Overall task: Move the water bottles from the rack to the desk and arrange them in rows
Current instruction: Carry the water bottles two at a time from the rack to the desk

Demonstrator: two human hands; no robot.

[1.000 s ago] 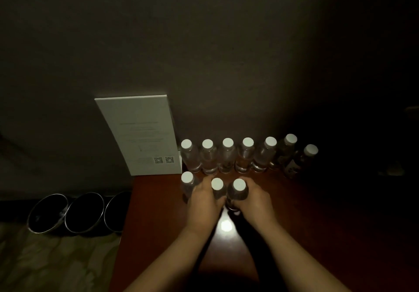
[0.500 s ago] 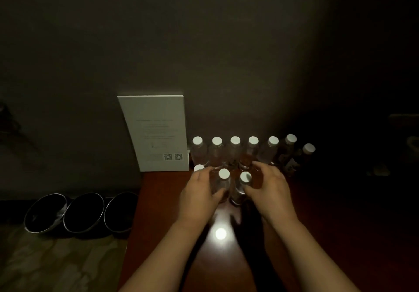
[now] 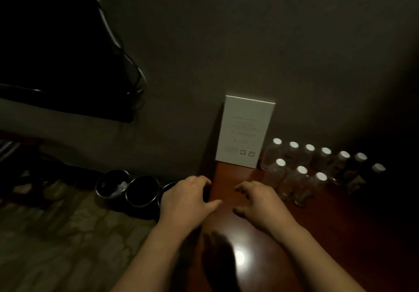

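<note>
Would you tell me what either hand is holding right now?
Nothing: the left hand and right hand are both open and apart from the bottles.

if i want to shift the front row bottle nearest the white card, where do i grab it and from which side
Take the front-left bottle around its clear body just below the white cap, coming from the near left side. It stands upright, with bare desk on that side; another bottle crowds its right and the back row stands close behind. The right hand is closest and empty.
</note>
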